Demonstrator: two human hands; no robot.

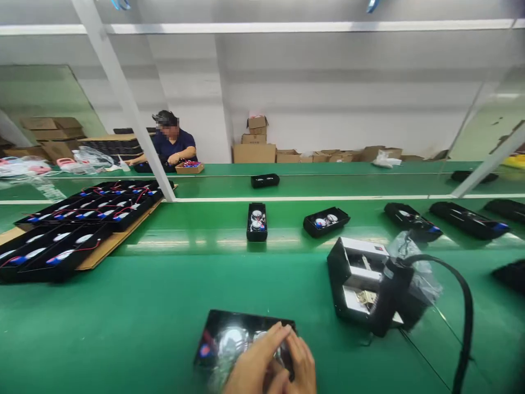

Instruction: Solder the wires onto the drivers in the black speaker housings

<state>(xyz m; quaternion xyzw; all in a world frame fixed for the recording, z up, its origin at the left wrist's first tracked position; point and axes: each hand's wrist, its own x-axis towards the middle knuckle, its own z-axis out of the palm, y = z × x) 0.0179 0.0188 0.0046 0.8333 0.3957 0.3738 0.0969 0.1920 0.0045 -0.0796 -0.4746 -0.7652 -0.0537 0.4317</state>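
Observation:
A black rectangular case (229, 323) lies on the green bench in front of me, with round silvery discs inside and a blue-and-red spot at its left end. Over its right half my left hand (256, 361) and my right hand (302, 361) come together, fingertips almost touching. The fingers of both are bent and pressed together; anything between them is hidden. A blurred, clear, plastic-like patch (223, 364) shows beside my left hand, over the case's lower edge.
Right of me stands a black-and-white box (338, 284) with small parts, a black handheld tool (391, 298) and its cable (467, 306). Similar black cases (257, 221) sit along the green line. Filled cases (82, 235) stand on cardboard at left. A person (174, 142) works across.

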